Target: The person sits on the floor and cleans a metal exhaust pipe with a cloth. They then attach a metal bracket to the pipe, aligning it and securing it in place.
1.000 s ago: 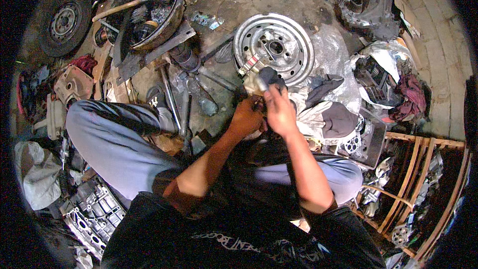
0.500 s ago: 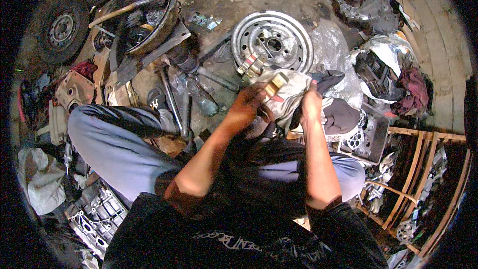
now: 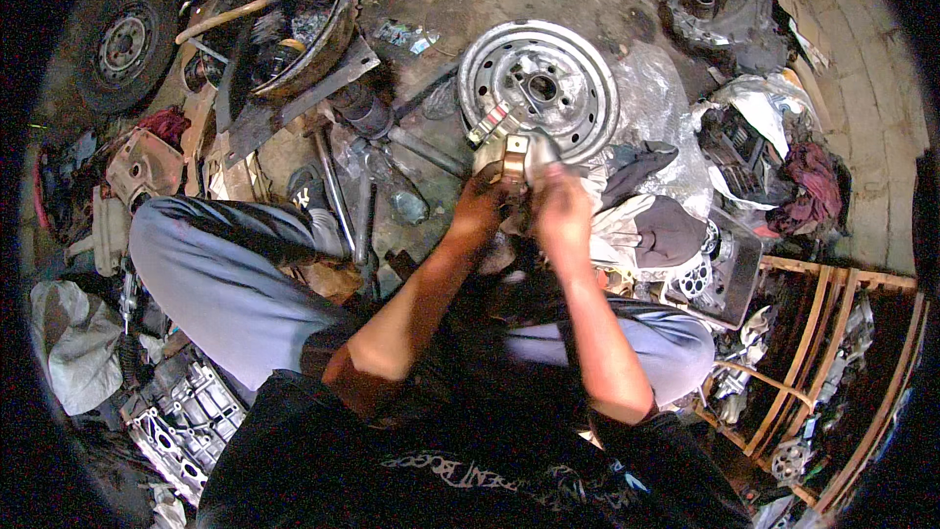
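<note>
In front of me, my left hand (image 3: 480, 204) is closed around a gold-coloured metal part (image 3: 515, 155) with a small dark hole in its upper face. My right hand (image 3: 564, 214) is pressed close beside it, fingers bunched on a pale rag (image 3: 544, 149) at the part's right side. Motion blurs this hand and the cloth. Just beyond the hands, a shiny metal piece with a red stripe (image 3: 495, 123) is at the near edge of a silver steel wheel rim (image 3: 470, 78) lying flat on the floor.
A large metal basin (image 3: 343, 29) holds a wooden-handled tool at the far left, near a tyre (image 3: 88, 78). Metal bars (image 3: 335, 186) lie by my left foot. On the right are a tray of metal parts (image 3: 752, 279), a dark red cloth (image 3: 813, 181) and a wooden rack (image 3: 827, 333).
My right hand has moved left with the rag, up against the metal part. My left hand has shifted slightly, and the part now stands more upright.
</note>
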### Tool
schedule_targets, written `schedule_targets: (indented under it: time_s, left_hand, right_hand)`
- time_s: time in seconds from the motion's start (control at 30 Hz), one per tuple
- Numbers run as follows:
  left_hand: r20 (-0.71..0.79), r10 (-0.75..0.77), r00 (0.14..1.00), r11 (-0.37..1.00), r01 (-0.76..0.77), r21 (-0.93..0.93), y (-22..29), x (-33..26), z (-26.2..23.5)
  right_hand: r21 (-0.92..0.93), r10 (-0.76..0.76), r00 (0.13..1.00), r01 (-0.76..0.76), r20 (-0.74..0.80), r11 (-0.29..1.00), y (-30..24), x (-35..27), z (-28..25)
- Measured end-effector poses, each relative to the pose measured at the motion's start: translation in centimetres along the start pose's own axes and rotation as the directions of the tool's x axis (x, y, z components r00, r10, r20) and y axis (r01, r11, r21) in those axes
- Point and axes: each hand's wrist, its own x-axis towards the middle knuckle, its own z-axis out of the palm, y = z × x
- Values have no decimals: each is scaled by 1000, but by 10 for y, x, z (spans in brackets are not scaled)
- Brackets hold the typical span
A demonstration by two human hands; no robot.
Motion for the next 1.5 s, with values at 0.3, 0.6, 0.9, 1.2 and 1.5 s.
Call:
schedule_targets:
  time_s: [0.3,0.6,0.9,1.2,1.5]
  left_hand:
    - [-176,225,958,974,-229,1,-6,-8,-1]
    - [-22,161,987,864,-130,486,61,-37,21]
    - [-269,416,868,867,-290,406,-23,-9,13]
    - [164,-253,953,756,301,-581,-21,4,-9]
    - [-159,208,965,949,-160,271,18,-13,-11]
  right_hand:
    - [-134,-235,933,279,274,951,-15,-15,18]
    - [73,103,992,-108,67,991,11,-13,26]
    - [460,328,939,-338,105,821,10,25,-10]
    - [598,213,800,-569,560,565,8,26,-25]
    - [636,477,836,-528,271,563,16,51,-60]
